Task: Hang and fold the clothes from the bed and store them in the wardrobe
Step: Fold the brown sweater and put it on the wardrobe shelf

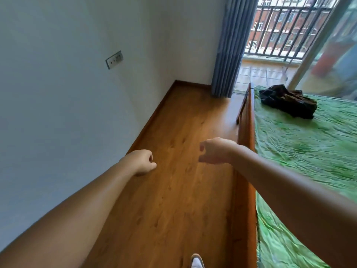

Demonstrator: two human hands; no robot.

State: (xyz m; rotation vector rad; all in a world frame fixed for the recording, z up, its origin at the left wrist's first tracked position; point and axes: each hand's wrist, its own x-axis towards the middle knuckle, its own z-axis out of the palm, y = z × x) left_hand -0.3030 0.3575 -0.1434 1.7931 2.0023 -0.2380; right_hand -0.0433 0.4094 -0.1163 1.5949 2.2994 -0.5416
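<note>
Head view.
- Writing: the wall plate (114,59), upper left of the frame, has small markings, too small to read.
- Left hand (144,161), centre-left: arm stretched forward over the wooden floor (173,200). Fingers loosely curled under, thumb against them. It holds nothing and touches nothing.
- Right hand (214,150), centre: arm reaches in from the lower right, crossing above the bed's edge. Fingers hang half-curled, with a gap between thumb and fingers. It holds nothing and touches nothing.
- The two hands are near each other but apart.
- Clothes (287,101), upper right: a dark crumpled heap lying on the green cover of the bed (309,151), near the far corner and well apart from both hands.
- Wooden bed frame (246,142) runs along the cover's left edge.
- Blue-grey curtain (229,45), top centre; balcony railing (286,26) to its right.
- A shoe (197,262) at the bottom edge.
</note>
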